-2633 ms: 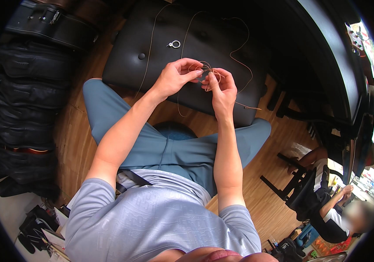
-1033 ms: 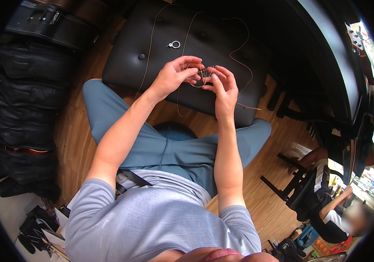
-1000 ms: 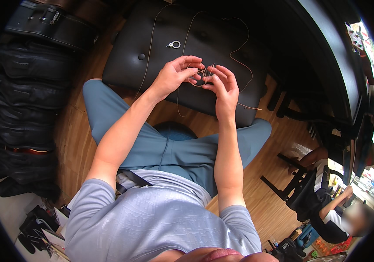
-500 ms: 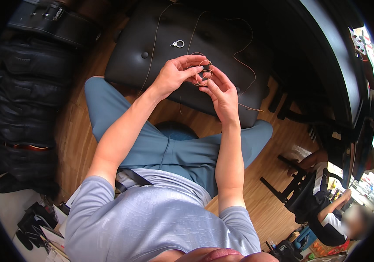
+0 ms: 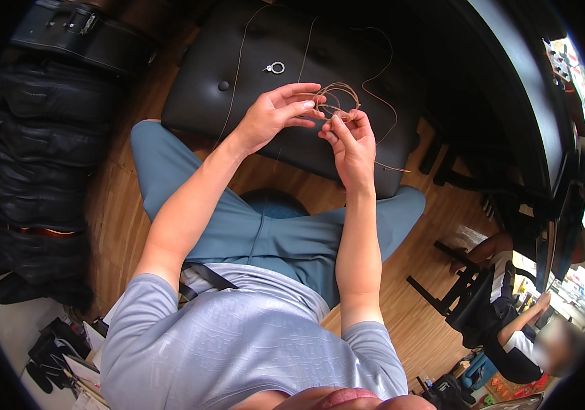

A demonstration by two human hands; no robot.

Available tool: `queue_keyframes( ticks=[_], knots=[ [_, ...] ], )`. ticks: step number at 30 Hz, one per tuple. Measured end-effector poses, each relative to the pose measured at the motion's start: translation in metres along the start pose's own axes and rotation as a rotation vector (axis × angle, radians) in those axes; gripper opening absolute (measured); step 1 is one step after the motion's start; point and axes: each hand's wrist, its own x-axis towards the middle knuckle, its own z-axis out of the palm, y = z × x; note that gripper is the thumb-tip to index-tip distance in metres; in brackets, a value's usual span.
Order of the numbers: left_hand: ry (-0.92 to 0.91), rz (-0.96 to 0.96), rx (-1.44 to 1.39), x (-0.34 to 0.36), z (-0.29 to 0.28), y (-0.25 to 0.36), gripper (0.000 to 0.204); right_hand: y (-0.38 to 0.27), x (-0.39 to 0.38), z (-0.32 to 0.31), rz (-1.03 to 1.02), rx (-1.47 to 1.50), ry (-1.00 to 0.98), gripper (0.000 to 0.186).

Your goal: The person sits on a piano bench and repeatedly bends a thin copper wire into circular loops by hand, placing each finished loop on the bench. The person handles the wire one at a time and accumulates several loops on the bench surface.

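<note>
My left hand [image 5: 281, 108] grips a coil of thin copper-coloured wire [image 5: 339, 89], thumb and fingertips at its left side. My right hand [image 5: 348, 139] pinches the coil from below with thumb and fingers. The loops stand above both hands, over a black tufted padded bench [image 5: 199, 78]. Lengths of thin wire [image 5: 393, 113] wind loosely across the bench top. A small silver ring-shaped tool [image 5: 278, 67] with a short stem lies on it, beyond my hands.
Black cases [image 5: 46, 137] are stacked at the left. A large curved black piece of furniture [image 5: 497, 82] borders the right. At lower right another person [image 5: 525, 342] sits beside a black chair, hands raised near a cluttered bright area. My legs rest over a wooden floor [image 5: 402, 314].
The tangled loops between my fingers now form a rounder coil, raised slightly up and to the right. My right thumb and fingers have closed on its lower part.
</note>
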Motion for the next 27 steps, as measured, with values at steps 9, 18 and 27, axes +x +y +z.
queue_keyframes(
  ticks=[9, 18, 27],
  knots=[
    [-0.018, -0.018, -0.012, 0.0003, 0.0020, -0.0018, 0.041, -0.0005, 0.0001, 0.0022, 0.009, -0.003, 0.005, 0.032],
    [-0.058, -0.051, -0.082, 0.0001, -0.0044, -0.0059, 0.026, -0.0011, -0.0018, 0.0044, 0.064, -0.046, -0.050, 0.044],
    [-0.099, -0.112, -0.100, -0.0019, -0.0021, -0.0045, 0.019, 0.0025, -0.0014, -0.0014, 0.105, 0.102, -0.168, 0.014]
  ],
)
